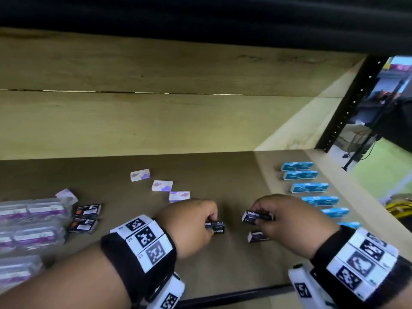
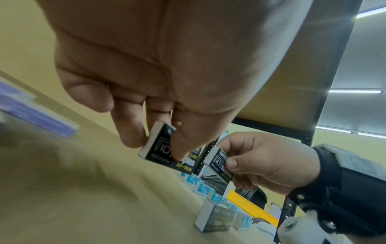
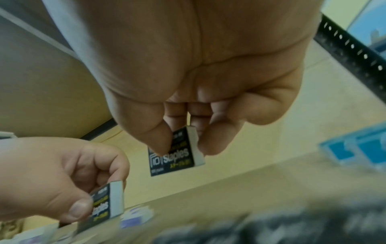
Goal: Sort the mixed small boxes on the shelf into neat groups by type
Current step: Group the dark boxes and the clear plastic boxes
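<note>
My left hand (image 1: 210, 223) pinches a small black staples box (image 1: 219, 229) between thumb and fingers, just above the wooden shelf (image 1: 200, 264). The left wrist view shows that box (image 2: 162, 145) tilted, white side up. My right hand (image 1: 259, 217) pinches a second black staples box (image 1: 252, 216) a little higher; in the right wrist view this box (image 3: 179, 156) hangs under the thumb. A third black staples box (image 1: 258, 237) lies on the shelf below my right hand. The two hands are close together near the shelf's front middle.
Several blue boxes (image 1: 310, 187) lie in a column along the right side. Three white-and-purple boxes (image 1: 162, 185) are scattered mid-shelf. Two black-and-orange boxes (image 1: 88, 210) and clear purple-labelled packs (image 1: 33, 210) are at the left. A black upright (image 1: 347, 108) bounds the shelf at the right.
</note>
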